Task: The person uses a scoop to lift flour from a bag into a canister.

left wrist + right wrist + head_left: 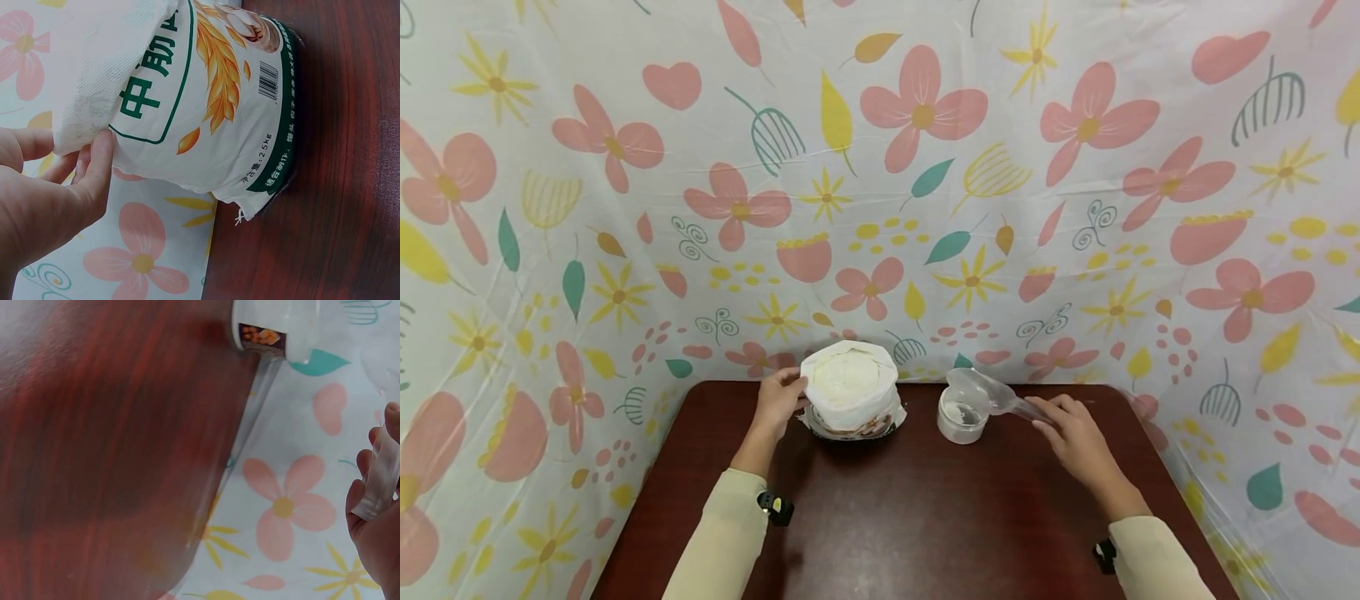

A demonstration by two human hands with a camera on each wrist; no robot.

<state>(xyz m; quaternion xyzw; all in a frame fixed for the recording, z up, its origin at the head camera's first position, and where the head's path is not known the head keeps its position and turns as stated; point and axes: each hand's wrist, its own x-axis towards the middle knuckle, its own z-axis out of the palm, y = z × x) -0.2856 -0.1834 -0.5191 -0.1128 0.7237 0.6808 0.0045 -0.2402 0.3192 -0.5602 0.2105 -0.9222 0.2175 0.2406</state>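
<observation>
A white flour bag [850,400] stands at the table's far edge, its top folded outward and pale flour [847,373] showing inside. With thumb and fingers, my left hand [781,400] pinches the folded rim at the bag's left side. The left wrist view shows the bag's printed side [219,94], with wheat ears and a 2.5 kg mark. My right hand [1072,429] grips the handle of a clear plastic scoop [988,392], whose bowl is over a small round tub [962,427] with whitish contents. In the right wrist view the scoop handle [380,478] lies across the curled fingers.
The dark red-brown table [910,517] ends just behind the bag and tub. A flower-printed cloth [880,208] hangs behind it and along both sides. Black straps with small devices sit at both wrists.
</observation>
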